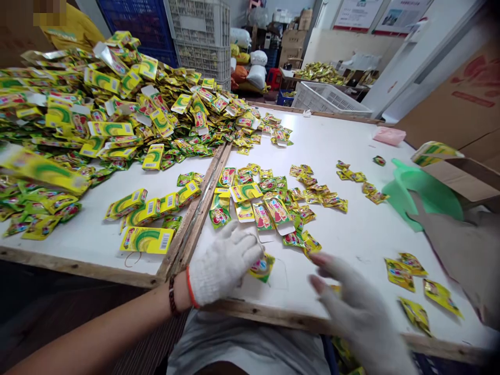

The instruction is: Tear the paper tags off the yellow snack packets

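My left hand (pixel 228 263), in a white knitted glove with an orange cuff, is low over the front of the white table. Its fingers are curled and close on a small yellow-green foil packet (pixel 262 267), partly hidden beneath them. To its right my right hand (pixel 347 297), gloved with bare fingertips, is blurred by motion, its thumb and forefinger apart with nothing visible between them. A bit of yellow wrapper shows behind it. Just beyond my hands lie several flat yellow card boxes (pixel 278 212) with open flaps, among loose foil packets (pixel 308 242).
A large heap of yellow boxes and packets (pixel 128 104) covers the left table. A raised wooden strip (pixel 203 205) divides the tabletops. At right are a green plastic scoop (pixel 422 192), a pink block (pixel 389 135) and cardboard. Crates (pixel 332 99) stand behind.
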The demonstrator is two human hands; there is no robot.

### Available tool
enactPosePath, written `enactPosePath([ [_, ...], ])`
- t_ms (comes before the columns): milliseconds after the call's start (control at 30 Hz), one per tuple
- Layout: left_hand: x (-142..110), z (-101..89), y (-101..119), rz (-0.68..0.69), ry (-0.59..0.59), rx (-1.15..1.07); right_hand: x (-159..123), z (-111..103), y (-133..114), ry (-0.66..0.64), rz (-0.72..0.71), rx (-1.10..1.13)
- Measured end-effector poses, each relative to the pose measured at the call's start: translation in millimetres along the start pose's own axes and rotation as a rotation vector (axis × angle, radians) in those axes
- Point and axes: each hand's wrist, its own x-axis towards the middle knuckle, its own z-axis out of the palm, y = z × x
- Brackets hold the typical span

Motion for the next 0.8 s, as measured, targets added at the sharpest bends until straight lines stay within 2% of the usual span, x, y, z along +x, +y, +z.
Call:
enactPosePath([
  [67, -5, -1.4, 8, 0.094, 0.069, -0.037, 11, 32, -5, -0.184, 0.009, 0.053],
  [133, -12, 3.4, 9, 0.038, 0.195, -0.155, 20, 59, -8, -0.311, 0.068, 0.187],
  [167, -16, 7.8, 8, -0.067, 0.282, -0.255, 21, 70, -9, -0.317, 0.110, 0.267],
  [233, -23, 18.4, 5, -0.381, 0.441, -0.575, 20, 83, -7, -0.263, 0.201, 0.406],
  [300, -28, 29.2, 5, -0.674, 0.500, -1.002, 13, 89, -4, -0.244, 0.263, 0.498],
  [333, -28, 33.8, 6, -0.756, 0.497, -1.196, 8, 91, -3, -0.254, 0.280, 0.516],
  [400, -27, 40.7, 12, -0.792, 0.506, -1.431, 0, 93, -1, -0.270, 0.297, 0.533],
  [500, -23, 44.0, 19, -0.732, 0.537, -1.411, -8, 93, 2, -0.209, 0.288, 0.583],
  [567, -23, 41.9, 19, -0.690, 0.472, -1.262, -8, 90, 6, -0.156, 0.247, 0.542],
  [633, -24, 37.3, 16, -0.609, 0.385, -1.084, -6, 86, 9, -0.129, 0.183, 0.411],
  [733, -26, 29.6, 11, -0.460, 0.282, -0.941, 1, 78, 7, -0.184, 0.109, 0.275],
  [800, -25, 26.5, 10, -0.420, 0.233, -0.921, 7, 75, 3, -0.227, 0.090, 0.241],
])
